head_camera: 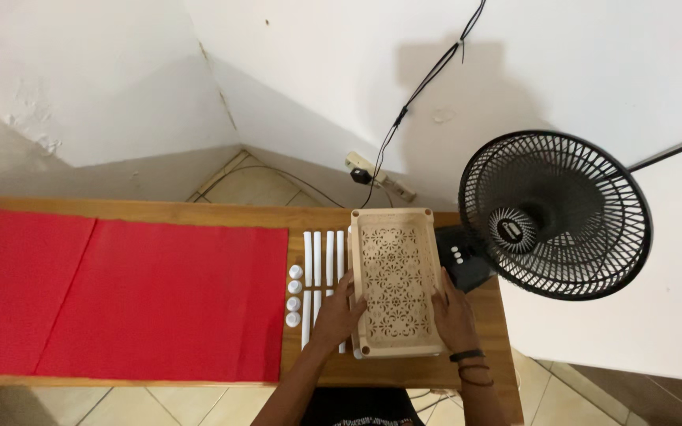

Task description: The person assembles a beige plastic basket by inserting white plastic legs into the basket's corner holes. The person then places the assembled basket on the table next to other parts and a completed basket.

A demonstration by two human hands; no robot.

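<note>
Both hands gripping tray (pixel 395 280) | left hand (pixel 339 314) clasps left rim | right hand (pixel 453 314) clasps right rim

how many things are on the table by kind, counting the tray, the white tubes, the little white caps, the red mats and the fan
Perforated tray, held by left hand and right hand: 1
White tubes: about 6, some hidden by the left hand
White caps: 4
Red mats: 2
Black fan: 1
Total: about 14
</note>
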